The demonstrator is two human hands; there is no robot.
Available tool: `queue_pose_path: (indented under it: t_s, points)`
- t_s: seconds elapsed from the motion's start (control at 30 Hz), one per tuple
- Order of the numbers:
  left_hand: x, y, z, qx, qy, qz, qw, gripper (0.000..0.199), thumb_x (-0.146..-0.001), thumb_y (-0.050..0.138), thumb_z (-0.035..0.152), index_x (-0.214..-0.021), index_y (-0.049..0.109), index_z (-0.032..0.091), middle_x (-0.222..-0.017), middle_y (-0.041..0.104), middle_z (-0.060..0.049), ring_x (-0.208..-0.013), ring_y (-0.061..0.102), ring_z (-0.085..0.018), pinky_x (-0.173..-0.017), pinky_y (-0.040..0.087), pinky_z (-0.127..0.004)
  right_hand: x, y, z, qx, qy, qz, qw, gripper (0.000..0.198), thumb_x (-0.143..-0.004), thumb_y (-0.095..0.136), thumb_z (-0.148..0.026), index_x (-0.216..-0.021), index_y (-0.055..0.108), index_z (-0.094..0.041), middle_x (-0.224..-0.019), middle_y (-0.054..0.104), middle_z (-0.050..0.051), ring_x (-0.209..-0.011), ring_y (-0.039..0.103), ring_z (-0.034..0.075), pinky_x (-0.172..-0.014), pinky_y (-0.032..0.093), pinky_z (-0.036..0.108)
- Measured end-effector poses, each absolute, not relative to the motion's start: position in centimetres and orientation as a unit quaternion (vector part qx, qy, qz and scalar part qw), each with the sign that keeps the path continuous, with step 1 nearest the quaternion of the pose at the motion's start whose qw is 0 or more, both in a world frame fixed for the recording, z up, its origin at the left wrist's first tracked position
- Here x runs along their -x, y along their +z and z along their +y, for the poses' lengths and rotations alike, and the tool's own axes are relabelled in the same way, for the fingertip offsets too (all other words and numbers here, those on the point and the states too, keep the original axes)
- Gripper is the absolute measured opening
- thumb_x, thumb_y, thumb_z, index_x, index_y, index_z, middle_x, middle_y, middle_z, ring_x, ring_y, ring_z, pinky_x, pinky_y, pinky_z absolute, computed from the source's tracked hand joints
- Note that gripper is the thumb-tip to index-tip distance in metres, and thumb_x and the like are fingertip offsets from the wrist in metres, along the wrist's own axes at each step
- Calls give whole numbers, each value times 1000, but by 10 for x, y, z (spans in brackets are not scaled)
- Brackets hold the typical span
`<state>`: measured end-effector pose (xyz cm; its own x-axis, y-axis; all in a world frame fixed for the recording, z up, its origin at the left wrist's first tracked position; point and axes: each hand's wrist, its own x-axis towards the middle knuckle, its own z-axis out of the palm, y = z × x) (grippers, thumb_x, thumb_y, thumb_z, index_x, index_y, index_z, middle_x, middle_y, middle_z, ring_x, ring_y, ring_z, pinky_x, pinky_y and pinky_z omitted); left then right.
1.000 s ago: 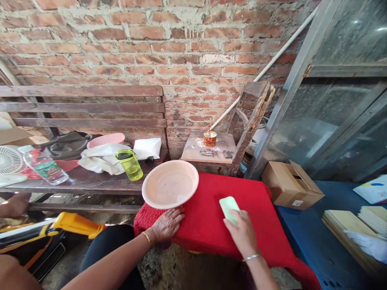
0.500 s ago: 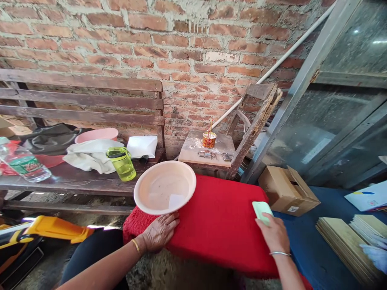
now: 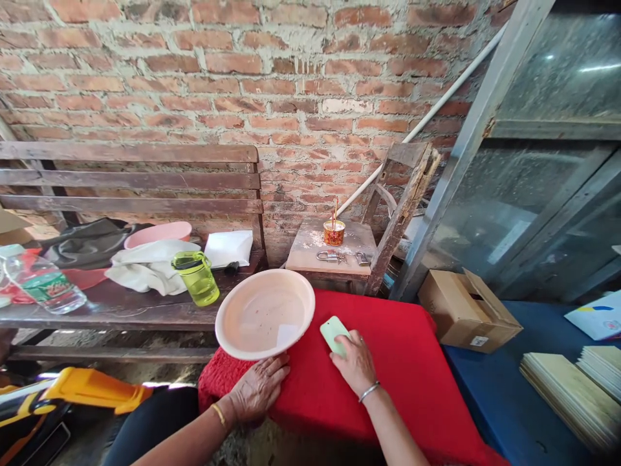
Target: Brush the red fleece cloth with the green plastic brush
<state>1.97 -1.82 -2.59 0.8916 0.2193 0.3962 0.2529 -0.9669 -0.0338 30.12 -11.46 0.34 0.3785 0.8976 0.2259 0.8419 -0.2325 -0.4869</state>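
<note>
A pale pink basin [image 3: 242, 327] rests at the left end of a red cloth-covered table [image 3: 402, 362]. It holds water with a few dark specks, and a pale rectangular patch shows near its front. My left hand [image 3: 259, 385] lies flat on the cloth's near edge, fingers stretched out together, fingertips against or just below the basin's front rim. In my right hand [image 3: 356, 362] is a pale green phone [image 3: 334, 333], rounded at the corners, held low over or on the cloth just right of the basin. My fingers cover its lower part.
Behind, a wooden bench [image 3: 145, 317] bears a green bottle [image 3: 198, 281], a white cloth [image 3: 155, 265] and a water bottle [image 3: 51, 288]. An incense cup [image 3: 334, 233] and padlocks [image 3: 332, 256] sit on a chair. Rightward are a cardboard box [image 3: 468, 310] and stacked boards [image 3: 565, 395].
My right hand has carried the phone leftward across the red cloth, close to the basin. My left hand stays beside the basin. The view has tilted slightly up.
</note>
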Motion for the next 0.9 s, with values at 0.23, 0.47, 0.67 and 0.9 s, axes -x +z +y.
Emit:
queue_pose_path:
  t_s: [0.23,0.47,0.67,0.9]
  points:
    - [-21,-31,-18,970,-209,-118,46,43,-84,42,7,-123,58,18,-124,64,-11,-118,60,-22,-100,51,-34,-427,12,-182,881,15,-412,233,31,-77,61,-38,-101,73,-22,-92,61,7,-89,62,24,-84,48,36]
    - [-22,-29,-19,973,-190,-133,8,43,-85,45,9,-125,58,19,-126,63,-10,-118,59,-22,-102,49,-36,-453,19,-207,941,-56,-283,177,46,-80,55,-50,-111,71,-21,-93,57,12,-90,57,30,-81,47,42]
    - [-22,-23,-20,974,-182,-135,3,41,-86,43,9,-123,58,17,-125,63,-11,-119,59,-23,-102,49,-37,-336,12,-111,825,32,-492,275,28,-79,60,-37,-102,71,-26,-98,57,5,-94,57,21,-88,45,33]
    - [-23,-20,-20,977,-171,-128,-13,39,-86,44,8,-122,58,15,-125,63,-12,-122,56,-23,-104,48,-36,-341,3,-78,821,80,-505,256,27,-76,65,-36,-101,72,-28,-98,60,2,-91,58,17,-85,44,28]
